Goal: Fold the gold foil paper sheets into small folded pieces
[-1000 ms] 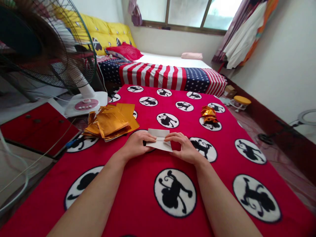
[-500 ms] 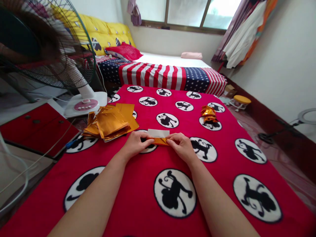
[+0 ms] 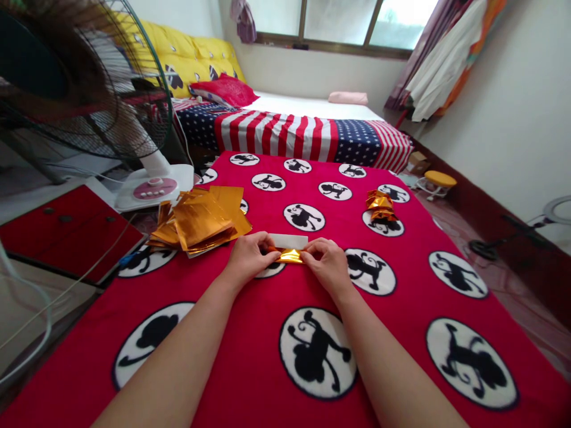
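Observation:
Between my two hands is a sheet of gold foil paper (image 3: 291,255), partly folded, its pale back showing as a strip along the far edge. My left hand (image 3: 250,257) pinches its left end between thumb and fingers. At the right end, my right hand (image 3: 326,261) grips it the same way. Both hands rest low over the red cloth (image 3: 241,362) printed with monkeys in white circles. A loose stack of gold foil sheets (image 3: 200,220) lies to the left. Farther off on the right sits a small pile of folded gold foil pieces (image 3: 380,205).
A standing fan (image 3: 156,184) with blurred blades is close on the left, beside a red-fronted cabinet (image 3: 66,232). Behind the cloth is a bed with a stars-and-stripes cover (image 3: 276,134). A yellow stool (image 3: 439,178) and a ring-light stand (image 3: 526,226) are on the right.
Both hands keep their pinch on the foil paper. The gold fold now catches brighter light, and the pale strip beyond it looks narrower. The view has shifted slightly.

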`<move>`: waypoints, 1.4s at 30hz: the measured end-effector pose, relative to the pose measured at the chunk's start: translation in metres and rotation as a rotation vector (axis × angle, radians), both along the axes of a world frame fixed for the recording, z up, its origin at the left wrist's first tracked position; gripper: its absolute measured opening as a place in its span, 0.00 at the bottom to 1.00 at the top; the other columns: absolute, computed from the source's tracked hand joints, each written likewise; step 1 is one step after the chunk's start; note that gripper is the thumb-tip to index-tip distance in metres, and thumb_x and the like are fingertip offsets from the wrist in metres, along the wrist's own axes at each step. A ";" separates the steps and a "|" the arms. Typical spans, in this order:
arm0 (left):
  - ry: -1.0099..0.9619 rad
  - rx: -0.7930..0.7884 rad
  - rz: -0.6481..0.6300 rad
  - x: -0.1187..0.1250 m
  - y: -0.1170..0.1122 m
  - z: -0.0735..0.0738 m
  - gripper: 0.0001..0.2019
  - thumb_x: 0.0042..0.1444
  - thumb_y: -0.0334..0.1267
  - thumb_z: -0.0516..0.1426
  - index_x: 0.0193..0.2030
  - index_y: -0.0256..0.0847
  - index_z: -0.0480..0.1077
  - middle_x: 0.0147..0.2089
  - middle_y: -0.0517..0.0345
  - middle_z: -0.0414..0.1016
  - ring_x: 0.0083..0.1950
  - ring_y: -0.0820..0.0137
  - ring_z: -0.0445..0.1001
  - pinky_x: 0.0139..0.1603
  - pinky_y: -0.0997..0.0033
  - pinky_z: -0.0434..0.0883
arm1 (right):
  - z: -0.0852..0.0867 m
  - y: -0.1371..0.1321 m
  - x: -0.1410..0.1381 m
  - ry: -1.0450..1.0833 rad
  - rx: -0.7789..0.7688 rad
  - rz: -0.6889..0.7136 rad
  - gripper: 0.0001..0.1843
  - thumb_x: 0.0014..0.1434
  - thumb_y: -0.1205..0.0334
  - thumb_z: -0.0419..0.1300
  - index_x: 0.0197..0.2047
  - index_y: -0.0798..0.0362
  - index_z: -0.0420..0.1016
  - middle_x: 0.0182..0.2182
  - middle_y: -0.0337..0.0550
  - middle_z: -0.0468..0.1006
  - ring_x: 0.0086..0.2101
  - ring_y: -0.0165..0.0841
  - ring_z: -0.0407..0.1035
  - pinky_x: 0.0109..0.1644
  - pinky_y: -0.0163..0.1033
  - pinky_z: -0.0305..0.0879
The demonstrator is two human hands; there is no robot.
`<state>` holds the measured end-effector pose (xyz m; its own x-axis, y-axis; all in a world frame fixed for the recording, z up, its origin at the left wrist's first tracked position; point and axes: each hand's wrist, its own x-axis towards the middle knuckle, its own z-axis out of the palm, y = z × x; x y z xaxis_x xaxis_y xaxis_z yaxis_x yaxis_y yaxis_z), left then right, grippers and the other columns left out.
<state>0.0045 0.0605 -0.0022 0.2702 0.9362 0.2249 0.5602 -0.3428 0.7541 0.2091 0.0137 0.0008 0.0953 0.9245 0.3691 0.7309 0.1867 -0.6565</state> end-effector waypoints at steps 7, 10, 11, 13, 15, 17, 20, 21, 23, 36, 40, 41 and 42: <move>0.041 -0.003 0.007 -0.002 0.001 -0.002 0.07 0.46 0.39 0.63 0.31 0.40 0.73 0.29 0.61 0.77 0.29 0.71 0.74 0.31 0.74 0.67 | -0.003 0.001 -0.002 0.000 0.008 -0.023 0.10 0.52 0.67 0.64 0.21 0.51 0.72 0.30 0.38 0.79 0.34 0.34 0.69 0.43 0.39 0.63; 0.060 0.006 0.009 -0.002 0.000 0.000 0.06 0.47 0.37 0.62 0.32 0.40 0.72 0.29 0.61 0.77 0.31 0.71 0.74 0.34 0.73 0.68 | -0.005 0.001 -0.002 -0.004 -0.003 -0.026 0.09 0.52 0.67 0.64 0.22 0.51 0.72 0.30 0.39 0.78 0.34 0.34 0.68 0.43 0.40 0.62; 0.066 0.009 0.017 -0.002 -0.001 0.002 0.06 0.47 0.37 0.63 0.32 0.40 0.71 0.30 0.61 0.76 0.31 0.71 0.74 0.35 0.72 0.69 | -0.005 0.001 -0.002 -0.011 -0.005 -0.029 0.10 0.52 0.66 0.63 0.22 0.51 0.72 0.30 0.39 0.78 0.34 0.34 0.68 0.43 0.40 0.62; 0.068 0.009 0.042 -0.002 -0.001 0.004 0.08 0.45 0.36 0.64 0.33 0.40 0.70 0.30 0.61 0.76 0.32 0.70 0.74 0.36 0.71 0.70 | -0.007 0.002 -0.001 -0.027 -0.005 -0.041 0.10 0.52 0.66 0.64 0.21 0.51 0.70 0.30 0.40 0.76 0.35 0.35 0.68 0.44 0.41 0.62; 0.053 0.003 0.070 -0.003 0.000 0.006 0.12 0.43 0.36 0.65 0.35 0.40 0.70 0.32 0.60 0.75 0.33 0.70 0.74 0.36 0.71 0.72 | -0.008 0.002 -0.001 -0.031 -0.011 -0.067 0.09 0.52 0.65 0.64 0.23 0.51 0.70 0.32 0.42 0.75 0.36 0.36 0.68 0.43 0.41 0.63; 0.037 -0.003 0.091 -0.004 0.000 0.007 0.16 0.42 0.36 0.66 0.39 0.40 0.70 0.35 0.58 0.74 0.35 0.69 0.74 0.37 0.70 0.73 | -0.009 0.002 -0.002 -0.033 -0.019 -0.113 0.06 0.51 0.63 0.65 0.28 0.51 0.70 0.35 0.44 0.72 0.37 0.37 0.67 0.43 0.42 0.64; 0.024 0.009 0.114 -0.004 0.001 0.007 0.20 0.41 0.37 0.67 0.42 0.40 0.70 0.39 0.55 0.72 0.39 0.66 0.75 0.37 0.69 0.75 | -0.010 0.002 -0.004 -0.054 -0.018 -0.181 0.11 0.49 0.62 0.66 0.36 0.52 0.72 0.41 0.48 0.70 0.40 0.40 0.68 0.46 0.45 0.66; 0.020 0.017 0.118 -0.005 0.001 0.006 0.20 0.40 0.37 0.67 0.43 0.40 0.71 0.40 0.55 0.72 0.40 0.66 0.75 0.37 0.69 0.75 | -0.010 0.002 -0.004 -0.062 -0.020 -0.190 0.12 0.49 0.62 0.66 0.38 0.53 0.72 0.42 0.49 0.69 0.42 0.41 0.68 0.48 0.46 0.66; 0.009 0.020 0.119 -0.005 0.001 0.005 0.21 0.40 0.37 0.68 0.44 0.40 0.71 0.40 0.55 0.73 0.41 0.65 0.75 0.38 0.68 0.75 | -0.010 0.002 -0.005 -0.071 -0.033 -0.190 0.12 0.49 0.61 0.66 0.38 0.52 0.73 0.43 0.48 0.69 0.43 0.41 0.68 0.49 0.47 0.66; -0.057 -0.091 0.013 -0.008 0.003 0.002 0.28 0.40 0.37 0.68 0.52 0.40 0.72 0.39 0.56 0.78 0.41 0.66 0.77 0.43 0.67 0.74 | -0.006 -0.003 -0.004 -0.001 -0.036 -0.073 0.03 0.52 0.66 0.63 0.28 0.50 0.73 0.37 0.41 0.79 0.39 0.38 0.70 0.46 0.43 0.63; -0.006 -0.075 -0.015 -0.009 0.001 0.002 0.23 0.41 0.38 0.67 0.48 0.42 0.74 0.40 0.56 0.78 0.40 0.66 0.76 0.43 0.67 0.73 | -0.006 -0.004 -0.004 0.025 -0.065 -0.087 0.03 0.51 0.63 0.63 0.29 0.49 0.72 0.29 0.39 0.77 0.33 0.36 0.69 0.38 0.40 0.62; 0.000 -0.065 -0.016 -0.009 0.001 0.002 0.23 0.41 0.38 0.67 0.47 0.42 0.74 0.40 0.56 0.77 0.41 0.66 0.76 0.43 0.67 0.73 | -0.007 -0.005 -0.004 0.031 -0.070 -0.094 0.03 0.51 0.63 0.64 0.29 0.49 0.72 0.28 0.38 0.77 0.32 0.36 0.69 0.37 0.39 0.62; 0.003 -0.049 -0.004 -0.008 0.000 0.001 0.23 0.41 0.38 0.67 0.47 0.42 0.73 0.40 0.56 0.77 0.41 0.66 0.75 0.43 0.67 0.72 | -0.007 -0.005 -0.004 0.036 -0.067 -0.101 0.04 0.50 0.64 0.64 0.31 0.49 0.72 0.29 0.38 0.76 0.32 0.36 0.69 0.37 0.39 0.62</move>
<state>-0.0038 0.0604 -0.0009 0.2747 0.9448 0.1784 0.5608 -0.3082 0.7685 0.2048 0.0084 -0.0059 0.2009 0.9320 0.3018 0.7197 0.0686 -0.6909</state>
